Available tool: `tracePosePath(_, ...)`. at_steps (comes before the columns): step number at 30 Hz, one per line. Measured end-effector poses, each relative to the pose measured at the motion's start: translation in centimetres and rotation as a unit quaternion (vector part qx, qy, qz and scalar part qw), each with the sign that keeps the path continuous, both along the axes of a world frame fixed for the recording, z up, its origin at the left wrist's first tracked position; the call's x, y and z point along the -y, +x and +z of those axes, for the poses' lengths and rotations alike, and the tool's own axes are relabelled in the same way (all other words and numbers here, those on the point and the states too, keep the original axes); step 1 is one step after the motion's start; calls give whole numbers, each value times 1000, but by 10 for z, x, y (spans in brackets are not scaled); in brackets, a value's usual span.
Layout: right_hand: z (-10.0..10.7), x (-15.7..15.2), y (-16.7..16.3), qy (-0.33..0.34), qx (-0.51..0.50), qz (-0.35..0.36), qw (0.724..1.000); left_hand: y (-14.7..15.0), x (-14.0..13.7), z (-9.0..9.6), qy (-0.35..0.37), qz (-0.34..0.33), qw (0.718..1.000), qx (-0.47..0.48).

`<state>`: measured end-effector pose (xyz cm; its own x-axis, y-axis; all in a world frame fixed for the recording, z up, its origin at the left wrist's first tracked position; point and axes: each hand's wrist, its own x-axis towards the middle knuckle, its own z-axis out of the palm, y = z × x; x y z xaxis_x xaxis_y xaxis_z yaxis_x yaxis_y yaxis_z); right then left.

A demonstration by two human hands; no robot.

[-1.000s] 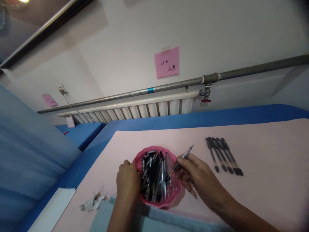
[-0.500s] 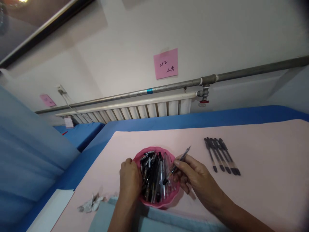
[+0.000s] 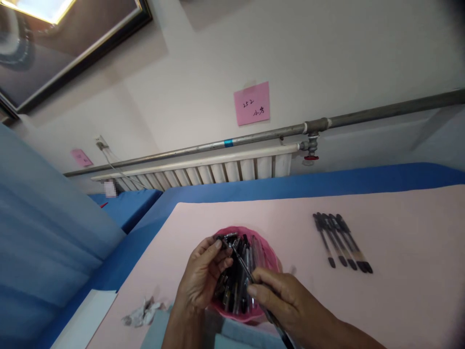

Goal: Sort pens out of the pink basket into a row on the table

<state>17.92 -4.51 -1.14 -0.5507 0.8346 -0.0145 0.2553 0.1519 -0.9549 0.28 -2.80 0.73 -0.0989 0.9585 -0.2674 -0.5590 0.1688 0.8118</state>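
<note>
My right hand is closed on a pen held at a slant. The pen's tip points up and left toward the fingers of my left hand. My left hand pinches a small black piece, which looks like a pen cap, just off the pen's tip. Both hands are over a pink scalloped basket. Loose clear pen barrels and black caps and other pen parts fill the basket. To the right, several capped black pens lie side by side in a row.
A pink sheet covers the blue table. Crumpled grey-white scraps and a white sheet lie at left. A blue curtain hangs beside them. Behind the table are a radiator and a pipe.
My left hand has left the basket's left rim and now holds the small black cap. My right hand has turned the pen and brought its tip left, toward that cap.
</note>
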Motion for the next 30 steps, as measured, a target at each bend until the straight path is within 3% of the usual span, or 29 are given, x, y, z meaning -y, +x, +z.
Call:
tracePosePath(9, -3, -2, 0, 6, 9, -6, 1000, 8, 4, -2, 5, -63, 998, 11)
tracePosePath(22, 2, -1, -1, -21, 11, -28, 999, 12, 7, -1, 22, -79, 996, -39)
tracePosePath(30, 8, -3, -3, -58, -62, -70, 994, 19, 7, -5, 23, -96, 994, -41)
